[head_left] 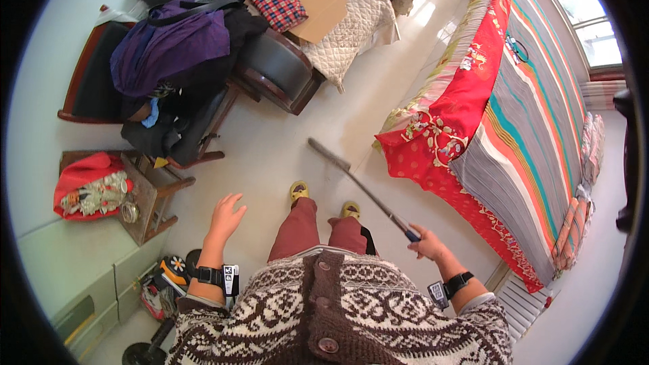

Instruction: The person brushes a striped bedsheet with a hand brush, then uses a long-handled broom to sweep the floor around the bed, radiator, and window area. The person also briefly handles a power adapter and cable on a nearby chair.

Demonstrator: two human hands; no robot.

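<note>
In the head view, the right hand (427, 243) is wrapped round the grip of a long-handled sweeping tool (366, 188), slanting over the floor (270, 155) beside the slippers (350, 210). The left hand (228, 216) is unclenched and empty. The tool seems light and stiff-shafted, likely softer-headed, best held by its grip end.

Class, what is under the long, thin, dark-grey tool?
Pale, glossy floor shows around the long, thin, dark-grey tool in the right hand; the strip directly beneath it is covered.
</note>
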